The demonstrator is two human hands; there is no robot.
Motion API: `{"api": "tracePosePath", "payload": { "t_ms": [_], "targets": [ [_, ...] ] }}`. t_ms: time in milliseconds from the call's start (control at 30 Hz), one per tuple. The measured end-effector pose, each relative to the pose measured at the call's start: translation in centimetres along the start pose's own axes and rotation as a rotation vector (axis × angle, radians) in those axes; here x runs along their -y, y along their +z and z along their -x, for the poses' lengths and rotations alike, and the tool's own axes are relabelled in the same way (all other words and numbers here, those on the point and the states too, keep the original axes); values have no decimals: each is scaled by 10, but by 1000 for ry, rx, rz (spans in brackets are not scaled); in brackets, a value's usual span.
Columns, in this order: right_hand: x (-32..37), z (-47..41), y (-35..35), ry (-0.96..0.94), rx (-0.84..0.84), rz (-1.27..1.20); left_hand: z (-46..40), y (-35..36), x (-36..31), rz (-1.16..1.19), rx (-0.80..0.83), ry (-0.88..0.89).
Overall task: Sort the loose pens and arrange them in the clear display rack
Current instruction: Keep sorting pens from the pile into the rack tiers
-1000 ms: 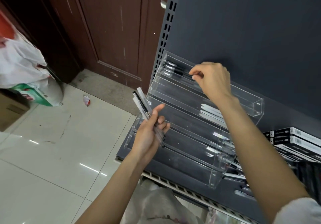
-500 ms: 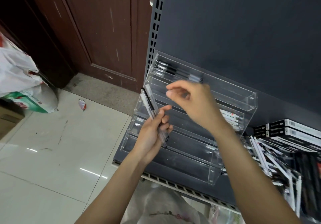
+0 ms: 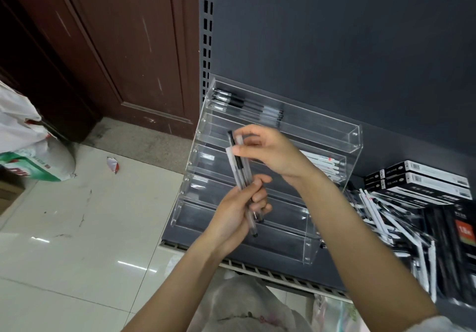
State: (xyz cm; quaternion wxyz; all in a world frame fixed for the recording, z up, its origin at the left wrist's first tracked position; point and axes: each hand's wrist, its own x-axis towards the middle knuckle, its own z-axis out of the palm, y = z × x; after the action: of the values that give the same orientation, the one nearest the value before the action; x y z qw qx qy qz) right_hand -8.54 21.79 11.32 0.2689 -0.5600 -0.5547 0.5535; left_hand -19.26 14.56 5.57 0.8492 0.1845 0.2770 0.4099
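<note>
A clear tiered display rack (image 3: 332, 141) stands on a dark shelf against the grey back panel. Its top tier holds a few black-capped clear pens (image 3: 247, 106); white pens (image 3: 323, 163) lie in the second tier. My left hand (image 3: 239, 210) grips a small bunch of clear pens (image 3: 240, 174) upright in front of the rack. My right hand (image 3: 268, 151) pinches the top end of one of those pens between thumb and fingers. A heap of loose pens (image 3: 386, 218) lies on the shelf to the right of the rack.
Black-and-white pen boxes (image 3: 422, 179) are stacked at the right beside the heap. A brown door (image 3: 123, 48) and a tiled floor (image 3: 77, 228) lie to the left, with a plastic sack (image 3: 28, 151) at the far left. A plastic bag (image 3: 244, 306) sits below the shelf edge.
My right hand left the top tier, where it had set a pen, and came down to the bunch in my left hand, now pinching a pen's top.
</note>
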Motion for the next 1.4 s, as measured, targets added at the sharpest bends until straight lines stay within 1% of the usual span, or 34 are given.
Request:
{"api": "tracePosePath", "payload": {
  "t_ms": [100, 167, 200, 233, 300, 333, 367, 400, 467, 567, 700, 833, 933, 1033, 1100, 1167, 1233, 1333, 1400],
  "targets": [
    [11, -3, -6, -137, -201, -202, 4, 0, 9, -98, 17, -36],
    [21, -5, -19, -238, -356, -323, 4, -4, 14, -134, -20, -55],
    [26, -6, -26, -281, -425, -295, 4, -7, 15, -129, -64, -46],
    [28, -9, -33, -328, -488, -175, 4, -10, 15, -110, -118, -21],
    [27, -19, -41, -404, -543, 233, 3, -17, 11, -39, -218, 44],
    [26, -27, -42, -418, -537, 409, 2, -20, 7, -1, -253, 72],
    [24, -35, -41, -409, -521, 521, 2, -21, 3, 32, -275, 95],
    [24, -43, -39, -383, -499, 576, 1, -22, -2, 56, -290, 112],
    [24, -59, -30, -345, -467, 629, 1, -23, -10, 84, -312, 134],
    [25, -77, -18, -337, -441, 671, 1, -24, -16, 113, -333, 160],
    [26, -87, -6, -347, -467, 754, 1, -27, -17, 133, -346, 172],
    [24, -92, -2, -309, -470, 838, 2, -30, -18, 122, -356, 162],
    [22, -93, -3, -303, -473, 834, 1, -34, -19, 110, -351, 159],
    [23, -86, -1, -421, -512, 781, -1, -34, -23, 121, -337, 158],
    [25, -70, 3, -514, -505, 717, -2, -34, -25, 141, -308, 167],
    [22, -44, 11, -550, -493, 648, -3, -35, -26, 170, -276, 188],
    [13, -14, 23, -501, -433, 612, -4, -35, -25, 179, -278, 207],
    [-9, 21, 43, -333, -284, 555, -3, -31, -23, 174, -282, 211],
    [-24, 31, 53, -255, -259, 511, -2, -29, -22, 175, -267, 208]
  ]
}}
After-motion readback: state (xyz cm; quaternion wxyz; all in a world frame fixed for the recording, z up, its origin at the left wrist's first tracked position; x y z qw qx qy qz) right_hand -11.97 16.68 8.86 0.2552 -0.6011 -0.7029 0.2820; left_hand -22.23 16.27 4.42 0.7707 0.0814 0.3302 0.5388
